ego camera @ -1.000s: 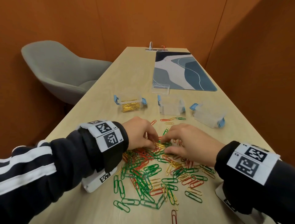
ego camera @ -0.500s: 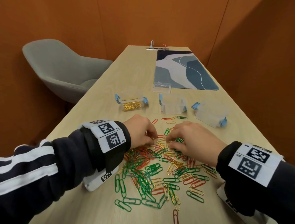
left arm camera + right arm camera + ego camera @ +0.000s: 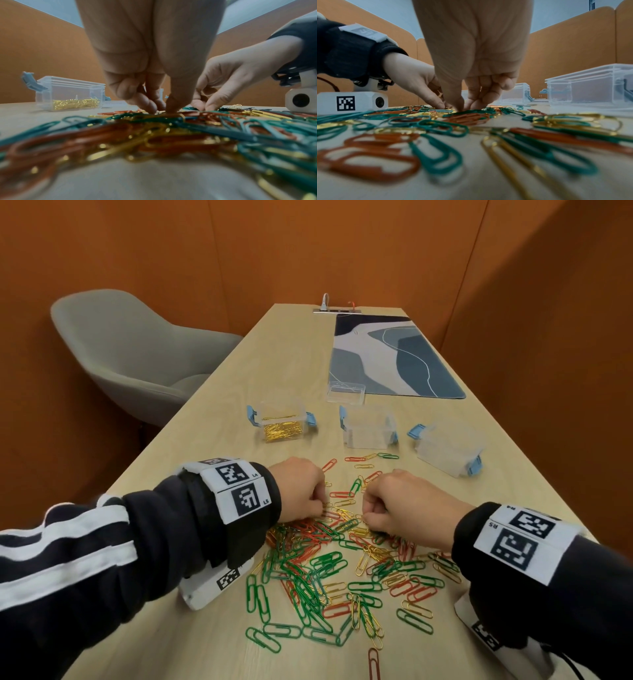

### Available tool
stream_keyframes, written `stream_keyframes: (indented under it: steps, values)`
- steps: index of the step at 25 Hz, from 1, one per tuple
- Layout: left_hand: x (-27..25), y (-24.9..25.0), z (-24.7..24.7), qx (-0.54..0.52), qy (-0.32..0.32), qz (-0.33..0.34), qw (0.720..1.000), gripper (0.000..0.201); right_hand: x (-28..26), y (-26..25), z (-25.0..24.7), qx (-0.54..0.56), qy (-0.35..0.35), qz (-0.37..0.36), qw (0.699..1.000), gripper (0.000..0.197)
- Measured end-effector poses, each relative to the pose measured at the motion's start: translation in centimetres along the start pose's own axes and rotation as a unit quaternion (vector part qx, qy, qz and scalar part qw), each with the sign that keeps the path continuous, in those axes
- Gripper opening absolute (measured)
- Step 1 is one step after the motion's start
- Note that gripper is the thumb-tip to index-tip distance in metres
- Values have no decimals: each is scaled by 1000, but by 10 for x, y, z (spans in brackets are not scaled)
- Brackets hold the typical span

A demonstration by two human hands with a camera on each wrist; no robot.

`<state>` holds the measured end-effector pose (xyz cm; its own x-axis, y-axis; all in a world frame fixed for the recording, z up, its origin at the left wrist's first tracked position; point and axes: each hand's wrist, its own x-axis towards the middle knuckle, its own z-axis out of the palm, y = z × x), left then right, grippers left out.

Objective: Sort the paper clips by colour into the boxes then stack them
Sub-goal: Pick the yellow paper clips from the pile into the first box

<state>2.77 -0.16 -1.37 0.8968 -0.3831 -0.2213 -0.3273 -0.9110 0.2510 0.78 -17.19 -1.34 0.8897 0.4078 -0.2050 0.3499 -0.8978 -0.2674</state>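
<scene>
A mixed pile of green, red and gold paper clips (image 3: 329, 563) lies on the table in front of me. My left hand (image 3: 322, 503) reaches down onto the pile's far edge, thumb and fingertips pinched together on a gold clip (image 3: 161, 111). My right hand (image 3: 366, 515) is close beside it, its fingers curled and pinching into the clips (image 3: 462, 108); which colour it holds is hidden. Beyond the pile stand three clear boxes with blue latches: the left box (image 3: 282, 424) holds gold clips, while the middle box (image 3: 370, 428) and the right box (image 3: 448, 448) look empty.
A clear lid (image 3: 346, 393) lies behind the boxes at the edge of a blue patterned mat (image 3: 394, 357). A few stray clips (image 3: 371, 457) sit between pile and boxes. A grey chair (image 3: 137, 354) stands left of the table. Orange walls close in behind and to the right.
The right hand's fingers, spread over the clips a second ago, have curled into a tight pinch. The left hand has stayed at the same spot on the pile, still pinching.
</scene>
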Motion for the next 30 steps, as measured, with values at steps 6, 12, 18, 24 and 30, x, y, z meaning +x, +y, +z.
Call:
stream_keyframes:
  steps: [6, 12, 18, 24, 30]
  values:
    - [1, -2, -4, -9, -6, 27, 1000, 3, 1, -4, -2, 22, 2, 4, 1000, 6]
    - [10, -31, -22, -365, 75, -84, 924, 10, 3, -2, -1, 24, 36, -11, 999, 5]
    - [19, -26, -26, -116, 92, -40, 988, 17, 7, -3, 0, -16, 51, -51, 997, 28]
    - [27, -9, -25, 8, 46, 11, 999, 22, 8, 0, 1, -16, 84, -12, 996, 29]
    - [13, -5, -13, 10, -5, 87, 996, 26, 9, -1, 2, -1, 55, -13, 998, 27]
